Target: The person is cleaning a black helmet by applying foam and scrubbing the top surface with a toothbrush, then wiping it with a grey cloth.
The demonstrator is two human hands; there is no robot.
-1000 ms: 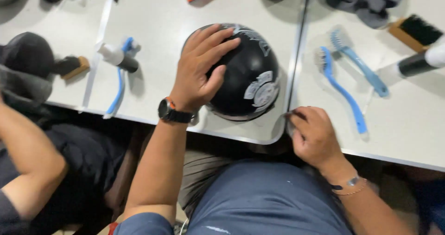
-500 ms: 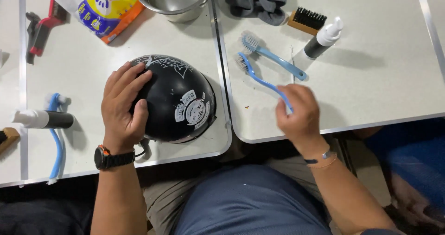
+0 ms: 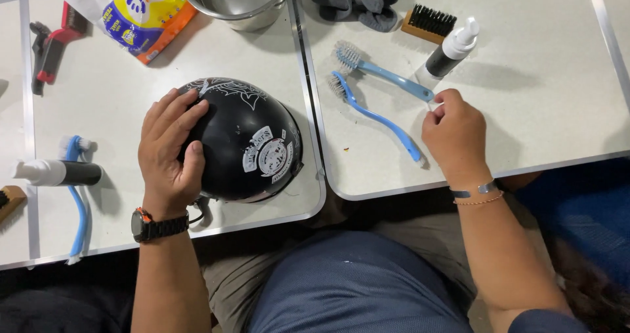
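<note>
so from my remote seat: left hand (image 3: 172, 150) is spread flat over the left flank of the black helmet (image 3: 246, 139), palm and fingers pressing it down on the white table (image 3: 118, 90), near the front edge by the seam between the two tables. it's a hold-down, not a real wrap. right hand (image 3: 454, 133) sits on the other table (image 3: 545, 90), fingers pinched narrow at the handle end of the upper blue brush (image 3: 387, 75), with the second blue brush (image 3: 377, 115) lying just beside it; can't tell if it's actually gripping the handle or only touching it. my worry: the helmet is round and glossy, so a push from one side could make it roll toward the edge. also the spray bottle (image 3: 451, 49) stands upright right by those fingers, so a careless lift could knock it over.
</note>
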